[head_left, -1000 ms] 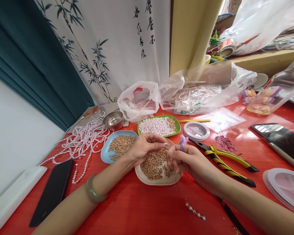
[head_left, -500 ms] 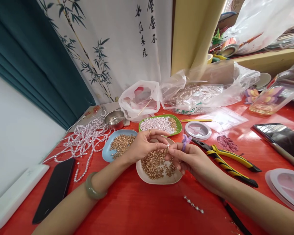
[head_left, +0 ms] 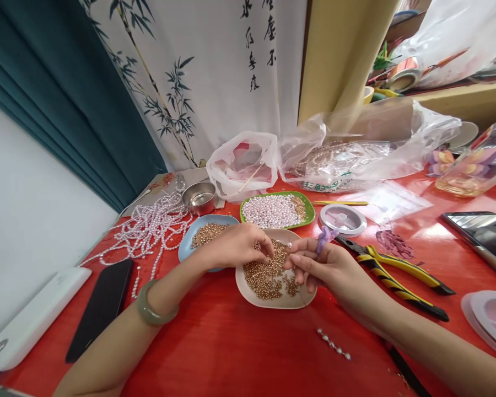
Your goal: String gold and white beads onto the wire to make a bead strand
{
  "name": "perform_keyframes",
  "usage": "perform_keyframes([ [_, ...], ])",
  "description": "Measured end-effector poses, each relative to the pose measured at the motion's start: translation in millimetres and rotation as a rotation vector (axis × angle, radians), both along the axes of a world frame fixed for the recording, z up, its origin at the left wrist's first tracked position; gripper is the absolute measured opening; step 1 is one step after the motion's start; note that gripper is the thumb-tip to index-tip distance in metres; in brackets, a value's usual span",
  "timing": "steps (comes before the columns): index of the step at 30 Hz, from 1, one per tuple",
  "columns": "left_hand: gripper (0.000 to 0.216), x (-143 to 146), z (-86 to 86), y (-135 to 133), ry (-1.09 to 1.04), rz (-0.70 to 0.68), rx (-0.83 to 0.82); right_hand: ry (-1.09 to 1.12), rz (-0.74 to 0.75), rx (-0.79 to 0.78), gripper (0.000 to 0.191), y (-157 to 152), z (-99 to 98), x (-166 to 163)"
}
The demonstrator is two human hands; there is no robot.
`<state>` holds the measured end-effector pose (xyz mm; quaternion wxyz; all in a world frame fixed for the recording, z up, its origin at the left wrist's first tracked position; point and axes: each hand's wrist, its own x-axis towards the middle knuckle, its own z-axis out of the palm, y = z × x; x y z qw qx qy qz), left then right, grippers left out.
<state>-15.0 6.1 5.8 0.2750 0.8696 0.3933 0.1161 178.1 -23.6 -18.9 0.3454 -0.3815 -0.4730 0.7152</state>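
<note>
Left hand [head_left: 263, 251] curls palm-down over gold beads [head_left: 262, 281], grip unclear; right hand [head_left: 312, 264] pinches a beaded thread [head_left: 333, 344]; far plastic bag [head_left: 359, 157] shows "HAOSHI".

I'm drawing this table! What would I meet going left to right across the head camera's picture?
Flat black rectangular device, rounded blue plastic plate, rounded cream plastic plate holding round gold beads, yellow-and-black metal pliers, round pale plastic spool.

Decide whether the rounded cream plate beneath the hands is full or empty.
Partly filled: small, round gold beads cover much of the rounded cream plate, leaving bare edges.
</note>
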Motion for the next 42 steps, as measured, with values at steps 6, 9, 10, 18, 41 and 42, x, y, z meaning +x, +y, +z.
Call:
perform_keyframes([
  [6, 0.014, 3, -11.8, 1, 0.042, -0.040, -0.002, -0.018, 0.007, 0.027, 0.026, 0, 0.9, 0],
  [9, 0.013, 4, -13.4, 1, 0.022, -0.023, -0.024, -0.021, 0.013, 0.024, 0.025, 0, 0.5, 0],
  [10, 0.013, 4, -12.6, 1, 0.006, -0.010, -0.047, -0.021, 0.012, 0.019, 0.025, 0, 0.4, 0],
  [18, 0.010, 9, -2.9, 2, -0.478, 0.207, -0.517, -0.040, 0.016, -0.029, 0.021, 0, 3.1, -1],
  [41, 0.012, 13, -11.0, 2, -0.744, 0.348, -0.658, -0.087, 0.010, -0.087, 0.011, 0, 7.9, -2],
  [42, 0.012, 13, -11.0, 2, -0.747, 0.344, -0.653, -0.088, 0.009, -0.087, 0.011, 0, 8.1, -2],
])
